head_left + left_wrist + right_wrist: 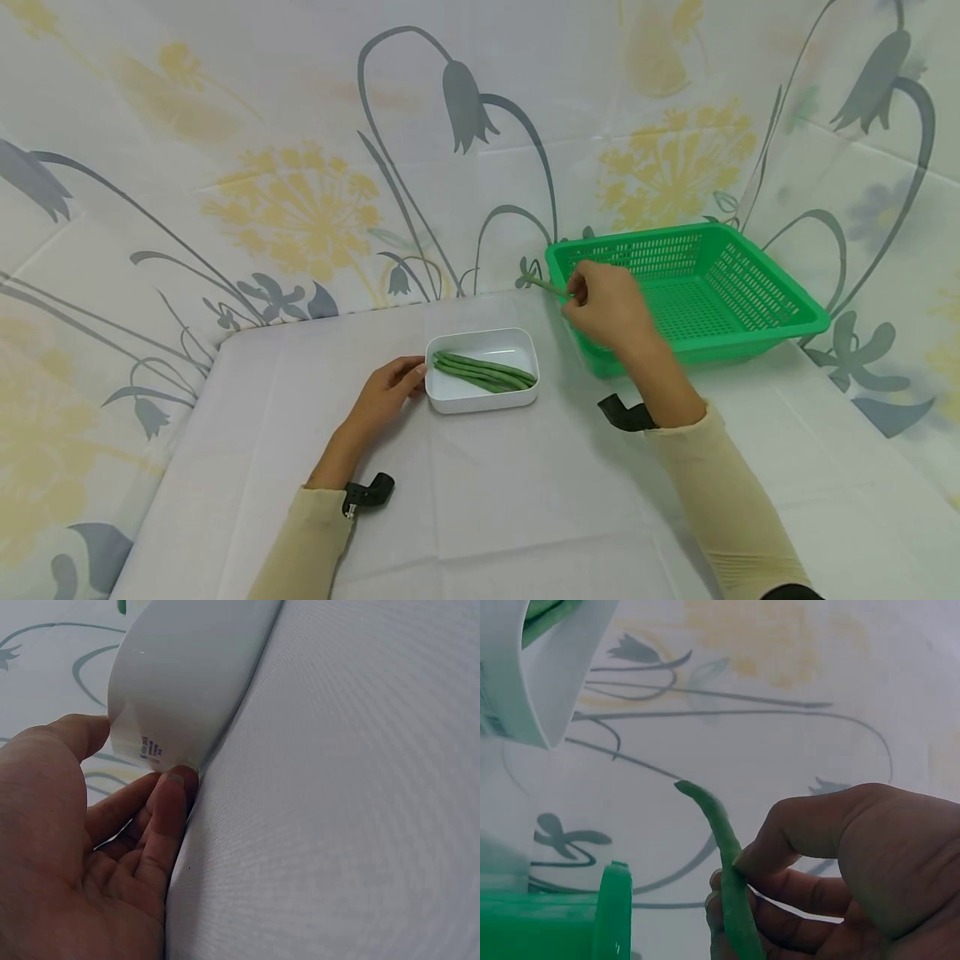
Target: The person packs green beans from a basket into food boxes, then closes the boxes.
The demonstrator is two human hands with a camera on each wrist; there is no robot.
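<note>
A green bean (546,285) is pinched between the thumb and fingers of my right hand (611,308), over the near left rim of a green plastic basket (776,279). In the right wrist view, the slightly bent bean (716,821) sticks out past the fingertips. My left hand (386,396) holds the left end of a white rectangular container (483,403). Seen from the left wrist, the thumb is at the container's upper edge and the fingertips are at its lower corner, by the cloth. Several green beans (483,371) lie side by side inside the container.
A white cloth (465,492) covers the table. The basket, with slotted walls, stands at the back right, beyond the container. Behind the table hangs a flower-patterned sheet (300,125). Each wrist carries a black camera mount (367,492).
</note>
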